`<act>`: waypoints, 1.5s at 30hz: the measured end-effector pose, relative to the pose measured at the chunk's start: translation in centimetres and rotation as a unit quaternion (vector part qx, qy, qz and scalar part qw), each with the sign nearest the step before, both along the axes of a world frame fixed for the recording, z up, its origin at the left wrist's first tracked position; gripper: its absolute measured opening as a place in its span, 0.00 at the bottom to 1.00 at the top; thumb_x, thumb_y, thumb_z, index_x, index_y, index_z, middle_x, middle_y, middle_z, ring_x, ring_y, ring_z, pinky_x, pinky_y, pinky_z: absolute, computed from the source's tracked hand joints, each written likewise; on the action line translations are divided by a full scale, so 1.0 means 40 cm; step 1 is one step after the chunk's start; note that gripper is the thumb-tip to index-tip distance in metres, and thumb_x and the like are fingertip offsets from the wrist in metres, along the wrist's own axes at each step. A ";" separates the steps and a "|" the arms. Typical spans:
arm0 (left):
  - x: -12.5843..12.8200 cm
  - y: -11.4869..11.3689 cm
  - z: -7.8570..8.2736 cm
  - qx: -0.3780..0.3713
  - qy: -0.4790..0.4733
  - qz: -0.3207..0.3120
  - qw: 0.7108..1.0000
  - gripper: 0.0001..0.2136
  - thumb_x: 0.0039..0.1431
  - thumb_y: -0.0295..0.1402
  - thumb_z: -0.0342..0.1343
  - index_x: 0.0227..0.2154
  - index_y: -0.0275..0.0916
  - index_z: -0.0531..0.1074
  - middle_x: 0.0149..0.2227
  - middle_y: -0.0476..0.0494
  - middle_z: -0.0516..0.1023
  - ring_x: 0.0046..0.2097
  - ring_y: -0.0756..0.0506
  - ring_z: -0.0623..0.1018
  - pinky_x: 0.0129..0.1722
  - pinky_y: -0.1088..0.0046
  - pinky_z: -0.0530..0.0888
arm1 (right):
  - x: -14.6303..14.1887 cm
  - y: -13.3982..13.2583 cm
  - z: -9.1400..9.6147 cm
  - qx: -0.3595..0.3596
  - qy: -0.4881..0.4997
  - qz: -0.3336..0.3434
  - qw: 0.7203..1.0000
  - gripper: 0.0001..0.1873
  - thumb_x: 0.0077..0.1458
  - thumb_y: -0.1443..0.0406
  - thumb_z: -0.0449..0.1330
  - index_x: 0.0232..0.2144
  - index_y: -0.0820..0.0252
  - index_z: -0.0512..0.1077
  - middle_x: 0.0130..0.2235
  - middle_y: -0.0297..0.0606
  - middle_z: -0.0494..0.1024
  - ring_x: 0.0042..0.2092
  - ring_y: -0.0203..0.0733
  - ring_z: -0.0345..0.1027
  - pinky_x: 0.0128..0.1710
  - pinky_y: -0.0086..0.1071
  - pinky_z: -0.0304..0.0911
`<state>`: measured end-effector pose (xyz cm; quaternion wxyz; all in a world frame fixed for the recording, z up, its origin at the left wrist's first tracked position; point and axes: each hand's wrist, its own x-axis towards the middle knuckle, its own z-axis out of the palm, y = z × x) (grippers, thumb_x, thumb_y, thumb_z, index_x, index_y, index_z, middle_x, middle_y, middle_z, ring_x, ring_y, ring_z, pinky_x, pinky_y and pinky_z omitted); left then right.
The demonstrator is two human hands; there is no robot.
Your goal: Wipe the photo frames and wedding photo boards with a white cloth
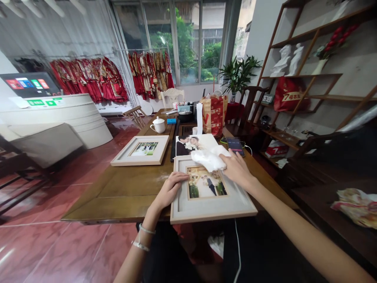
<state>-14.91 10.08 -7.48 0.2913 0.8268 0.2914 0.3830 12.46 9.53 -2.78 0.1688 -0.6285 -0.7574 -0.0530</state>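
A picture frame (213, 217) with a pale wooden border and a wedding photo (207, 182) in its middle lies at the table's front edge. My left hand (171, 188) rests on the frame's left side, fingers stretched out towards the photo. Bunched in my right hand (235, 167) is a white cloth (209, 159), over the frame's upper edge; some fingertips are hidden by it. Just behind, partly covered by the cloth, lies a larger print (184, 145) of a couple. Another framed photo (143, 161) lies flat to the left.
On the wooden table (118, 196) stand a white lidded cup (159, 125), a blue box (171, 121), a dark pot (185, 116) and a red and brown paper bag (216, 116). A phone (236, 146) with a cable lies near my right hand. A wooden chair (253, 104) stands behind it.
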 end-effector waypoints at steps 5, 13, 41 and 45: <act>0.000 0.000 -0.002 0.003 -0.003 -0.003 1.000 0.16 0.60 0.27 0.44 0.45 0.40 0.74 0.47 0.41 0.76 0.51 0.42 0.69 0.54 0.58 0.63 | 0.013 0.015 -0.020 0.001 0.044 0.060 0.997 0.22 0.47 0.73 0.53 0.47 0.61 0.68 0.53 0.46 0.71 0.63 0.51 0.45 0.59 0.48 0.44; -0.001 0.000 -0.003 -0.001 0.006 0.006 1.000 0.16 0.60 0.26 0.43 0.44 0.40 0.74 0.48 0.41 0.75 0.51 0.42 0.69 0.54 0.58 0.63 | 0.071 -0.159 -0.014 -0.128 0.112 0.130 0.977 0.26 0.48 0.69 0.55 0.52 0.53 0.68 0.57 0.37 0.67 0.58 0.52 0.59 0.55 0.39 0.57; 0.000 -0.003 -0.002 0.005 0.014 0.001 1.000 0.17 0.61 0.25 0.42 0.45 0.39 0.74 0.48 0.41 0.75 0.52 0.43 0.68 0.55 0.58 0.62 | 0.084 -0.163 0.014 -0.169 0.141 0.235 0.947 0.21 0.52 0.69 0.54 0.49 0.54 0.71 0.54 0.38 0.71 0.59 0.50 0.56 0.61 0.45 0.45; 0.001 -0.005 0.000 0.000 0.015 0.009 1.000 0.17 0.61 0.25 0.42 0.45 0.40 0.74 0.48 0.42 0.75 0.51 0.43 0.68 0.54 0.58 0.62 | 0.111 -0.203 0.060 -0.257 0.179 0.262 0.913 0.16 0.54 0.64 0.55 0.45 0.52 0.74 0.53 0.35 0.72 0.52 0.51 0.65 0.54 0.39 0.57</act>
